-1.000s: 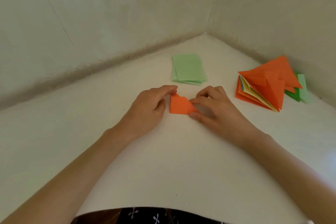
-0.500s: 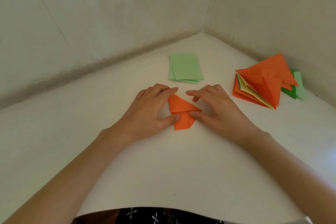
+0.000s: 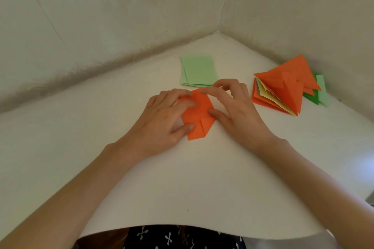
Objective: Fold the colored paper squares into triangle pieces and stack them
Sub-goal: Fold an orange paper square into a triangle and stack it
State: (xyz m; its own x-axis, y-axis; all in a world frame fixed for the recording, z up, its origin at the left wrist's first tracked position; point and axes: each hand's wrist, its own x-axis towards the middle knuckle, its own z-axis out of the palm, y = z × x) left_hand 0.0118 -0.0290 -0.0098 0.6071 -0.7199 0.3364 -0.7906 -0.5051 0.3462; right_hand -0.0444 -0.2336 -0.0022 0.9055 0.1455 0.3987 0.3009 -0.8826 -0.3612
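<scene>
The orange paper [image 3: 199,115] lies flat on the white bench [image 3: 202,178], in the middle, between both hands. It is only partly folded: a long shape with a crease across it and two small flaps meeting at the near end.

The left hand [image 3: 162,121] covers its left side, with fingertips and thumb pressing down. I judge this is so the sheet does not slide while a fold is made. The right hand [image 3: 236,107] touches the far tip with the index finger and the right edge with the thumb. Neither grip is closed around the paper; both are apart and only press.

The paper looks thin and matte, and it takes sharp creases.

Just behind it a small pile of pale green sheets [image 3: 199,69] lies flat and unfolded, within easy reach. At the right, near the wall, is the stack of triangles [image 3: 283,87], mostly orange with yellow layers. It fans open, probably because folded paper springs back. Some green pieces [image 3: 321,91] lie partly under it.
</scene>
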